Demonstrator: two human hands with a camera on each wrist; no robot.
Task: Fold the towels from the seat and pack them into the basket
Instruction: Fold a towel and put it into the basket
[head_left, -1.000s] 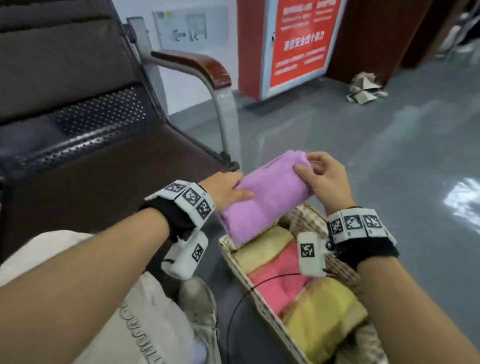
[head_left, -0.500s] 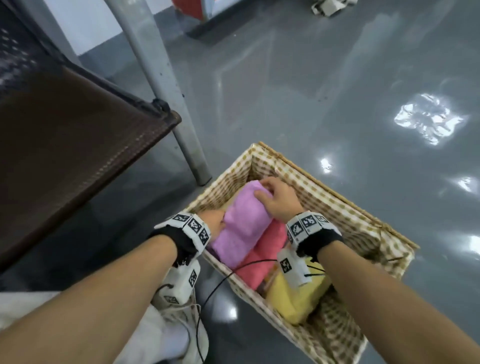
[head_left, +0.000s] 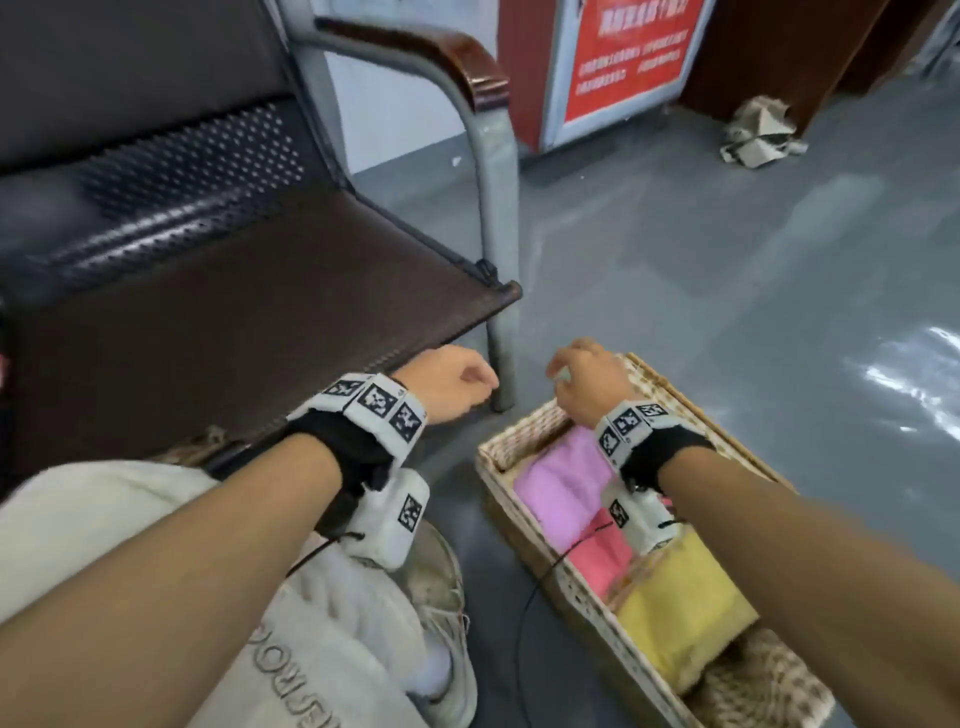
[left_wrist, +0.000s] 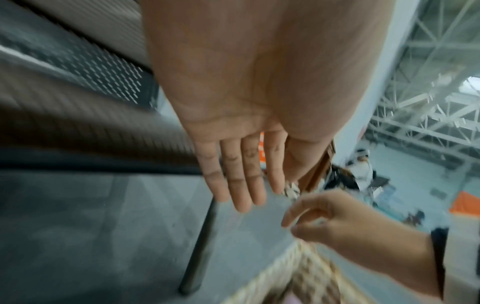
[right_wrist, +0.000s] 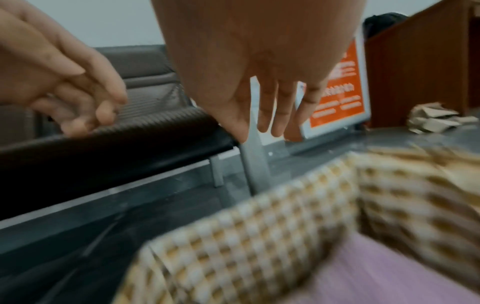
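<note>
The lined wicker basket (head_left: 524, 428) stands on the floor right of the seat. Inside it lie a folded purple towel (head_left: 561, 483), a pink towel (head_left: 602, 558) and a yellow towel (head_left: 680, 608), side by side. The brown mesh seat (head_left: 234, 322) has no towel on it. My left hand (head_left: 483, 382) hovers over the seat's front corner, fingers straight and empty in the left wrist view (left_wrist: 249, 197). My right hand (head_left: 561, 369) hangs above the basket's far end, fingers relaxed (right_wrist: 270, 125), holding nothing. Below it are the basket wall (right_wrist: 259, 226) and the purple towel (right_wrist: 376, 273).
The seat's grey metal leg and armrest (head_left: 493, 208) rise between the hands. A red sign board (head_left: 623, 57) and crumpled cardboard (head_left: 758, 135) lie farther back on the grey floor. My knee and a pale shoe (head_left: 441, 597) are left of the basket.
Both hands let go of the purple towel, which now lies in the basket, and rose above its far end. The head view has swung back up to the seat.
</note>
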